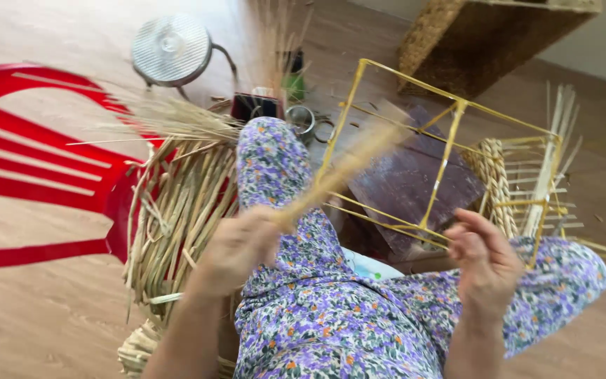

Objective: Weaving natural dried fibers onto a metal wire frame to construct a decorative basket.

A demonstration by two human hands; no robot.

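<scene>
My left hand (pixel 236 245) is closed around a pale straw strand (pixel 341 172), which is blurred and slants up to the right over my flowered knee. My right hand (pixel 485 260) holds the lower bar of a yellow wire frame (pixel 447 151), fingers curled around it. The box-shaped frame stands in front of my knees, and its right side carries partly woven straw (pixel 496 179) with upright straw strips (pixel 548 165). A dark purple board (pixel 408 179) lies under the frame.
A bundle of straw (pixel 177 210) lies over a red plastic chair (pixel 36 165) on my left. A round metal stool (pixel 172 49), small tins and scissors sit on the wooden floor ahead. A woven basket (pixel 478 38) stands at the back right.
</scene>
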